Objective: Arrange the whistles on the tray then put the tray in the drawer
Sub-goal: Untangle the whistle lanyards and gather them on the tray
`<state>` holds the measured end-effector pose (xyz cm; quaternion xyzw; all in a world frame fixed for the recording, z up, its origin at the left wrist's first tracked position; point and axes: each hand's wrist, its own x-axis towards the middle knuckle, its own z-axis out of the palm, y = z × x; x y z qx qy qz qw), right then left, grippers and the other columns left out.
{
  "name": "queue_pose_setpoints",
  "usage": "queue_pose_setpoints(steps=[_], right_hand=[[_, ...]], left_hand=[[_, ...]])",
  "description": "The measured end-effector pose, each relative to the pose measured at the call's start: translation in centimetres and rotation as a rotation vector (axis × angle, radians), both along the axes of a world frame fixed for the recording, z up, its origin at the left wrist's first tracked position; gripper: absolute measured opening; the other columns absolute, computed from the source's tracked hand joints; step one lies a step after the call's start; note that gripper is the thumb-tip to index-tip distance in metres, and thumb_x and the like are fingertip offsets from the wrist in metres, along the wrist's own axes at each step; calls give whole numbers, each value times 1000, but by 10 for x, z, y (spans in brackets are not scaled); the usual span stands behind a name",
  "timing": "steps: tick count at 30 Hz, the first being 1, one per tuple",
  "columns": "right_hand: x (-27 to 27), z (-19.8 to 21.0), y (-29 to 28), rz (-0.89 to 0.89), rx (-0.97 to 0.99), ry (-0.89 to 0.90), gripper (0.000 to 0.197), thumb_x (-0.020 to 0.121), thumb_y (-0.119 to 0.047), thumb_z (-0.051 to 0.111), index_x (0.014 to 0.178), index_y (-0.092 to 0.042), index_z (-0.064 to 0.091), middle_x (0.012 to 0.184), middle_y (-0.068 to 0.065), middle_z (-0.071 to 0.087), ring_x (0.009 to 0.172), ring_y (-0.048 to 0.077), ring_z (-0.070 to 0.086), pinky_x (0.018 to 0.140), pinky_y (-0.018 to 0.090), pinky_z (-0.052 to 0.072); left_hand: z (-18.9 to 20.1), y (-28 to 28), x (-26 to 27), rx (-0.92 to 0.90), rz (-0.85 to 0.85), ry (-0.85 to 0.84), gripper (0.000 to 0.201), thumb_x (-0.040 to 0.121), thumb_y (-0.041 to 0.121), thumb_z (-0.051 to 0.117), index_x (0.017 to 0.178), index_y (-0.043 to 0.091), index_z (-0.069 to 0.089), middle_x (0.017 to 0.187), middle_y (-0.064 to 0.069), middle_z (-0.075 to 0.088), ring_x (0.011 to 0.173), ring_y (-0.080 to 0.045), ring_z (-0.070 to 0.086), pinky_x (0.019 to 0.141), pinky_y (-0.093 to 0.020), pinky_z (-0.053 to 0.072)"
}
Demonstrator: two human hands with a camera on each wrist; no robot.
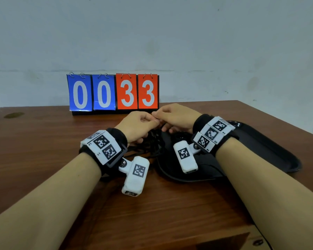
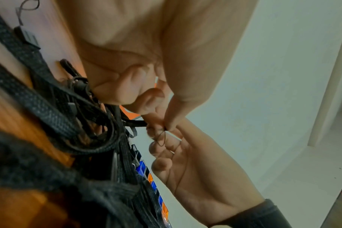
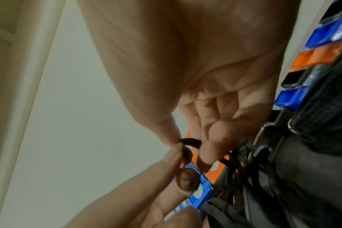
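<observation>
Both hands meet over a tangle of black lanyards (image 1: pixel 152 143) at the table's middle. My left hand (image 1: pixel 152 121) pinches a thin black cord (image 2: pixel 162 138) between thumb and forefinger. My right hand (image 1: pixel 157 114) pinches the same cord (image 3: pixel 189 141) right beside it, fingertips almost touching. The black tray (image 1: pixel 271 147) lies to the right, under my right wrist. Small blue, orange and black plastic pieces (image 3: pixel 322 46), which look like whistles, sit in a row beside the lanyards (image 2: pixel 49 108); the hands hide them in the head view.
A flip scoreboard (image 1: pixel 113 92) reading 0033 stands at the back of the wooden table (image 1: pixel 43 141), just behind the hands. The table's right edge runs close past the tray. A wall rises behind.
</observation>
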<state>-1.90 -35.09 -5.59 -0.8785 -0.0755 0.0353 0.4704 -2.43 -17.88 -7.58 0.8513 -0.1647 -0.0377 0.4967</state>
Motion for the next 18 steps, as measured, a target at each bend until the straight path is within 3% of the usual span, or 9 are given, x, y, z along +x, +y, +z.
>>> queue_pose_setpoints(steps=[4, 7, 9, 11, 14, 16, 18], right_hand=[[-1, 0, -1, -6, -7, -127, 18, 99, -28, 60, 111, -16, 68, 86, 5, 74, 68, 8, 65, 58, 18, 51], [2, 1, -3, -29, 83, -197, 17, 97, -16, 60, 113, -16, 66, 87, 3, 75, 72, 9, 67, 66, 22, 53], [4, 0, -3, -29, 189, -216, 20, 96, -14, 61, 115, -16, 65, 85, 4, 75, 73, 11, 67, 69, 26, 54], [5, -3, 0, 12, 207, -218, 20, 94, -16, 63, 113, -18, 64, 77, 2, 72, 70, 13, 65, 66, 28, 50], [-1, -2, 6, 80, 126, -197, 17, 94, -15, 60, 110, -15, 63, 66, -6, 66, 61, 10, 59, 57, 23, 46], [-5, 0, 9, 83, 101, -193, 14, 94, -16, 61, 108, -15, 62, 70, -4, 69, 61, 10, 58, 56, 23, 46], [-6, 2, 9, 63, 100, -183, 14, 95, -19, 63, 108, -16, 59, 83, 5, 76, 61, 10, 58, 55, 23, 46]], left_hand=[[-2, 3, 3, -40, 10, 10, 26, 97, 45, 61, 91, 25, 76, 58, 5, 53, 46, -9, 45, 47, -22, 39], [2, -1, 3, -149, 31, 84, 32, 100, 43, 57, 95, 16, 75, 55, 12, 61, 41, -3, 43, 41, -17, 36], [4, -3, 2, -219, 52, 126, 38, 99, 48, 56, 98, 14, 74, 71, 9, 70, 45, -5, 43, 41, -18, 33], [5, -4, 1, -313, 42, 185, 42, 98, 51, 55, 102, 13, 74, 85, 3, 73, 50, -8, 43, 44, -21, 31], [6, -2, -3, -405, -6, 225, 34, 100, 46, 53, 108, 19, 72, 68, 10, 68, 52, -8, 42, 49, -23, 29], [6, 1, -2, -437, 10, 205, 26, 101, 39, 56, 103, 17, 71, 64, 9, 63, 52, -7, 44, 47, -22, 30], [4, 4, 2, -448, 26, 172, 26, 102, 33, 56, 92, 13, 68, 72, 2, 60, 53, -7, 45, 46, -21, 31]])
